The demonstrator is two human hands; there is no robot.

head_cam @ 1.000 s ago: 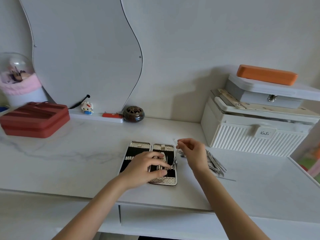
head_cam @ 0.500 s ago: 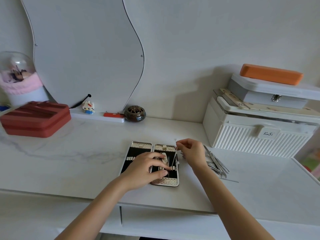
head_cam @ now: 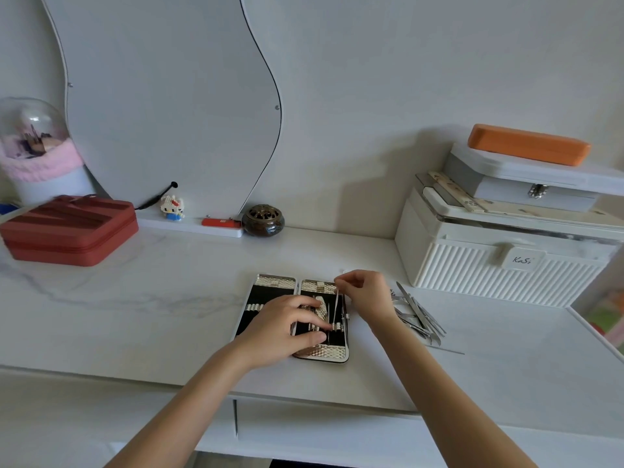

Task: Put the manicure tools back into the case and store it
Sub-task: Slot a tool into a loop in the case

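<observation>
An open manicure case (head_cam: pixel 275 281) with a black lining and silver patterned edges lies flat near the table's front edge. My left hand (head_cam: pixel 287 329) rests on it, fingers pressing on the right half by the elastic strap. My right hand (head_cam: pixel 366 293) pinches the top of a thin metal tool (head_cam: pixel 336 307), whose lower end sits in the right half's strap. A nail clipper (head_cam: pixel 320 307) lies in that half, partly under my fingers. Several loose metal tools (head_cam: pixel 418 315) lie in a pile on the table just right of my right wrist.
A white ribbed storage box (head_cam: pixel 499 265) stands at the back right, with a smaller white box (head_cam: pixel 513 184) and an orange case (head_cam: pixel 528 145) stacked on top. At the back left sit a red zip case (head_cam: pixel 67 231), a domed jar, a mirror (head_cam: pixel 169 96) and a small dark pot (head_cam: pixel 263 220).
My right hand has brought the thin tool from above the loose pile over to the case's right half and lowered its tip into the strap. My left hand stays on the case.
</observation>
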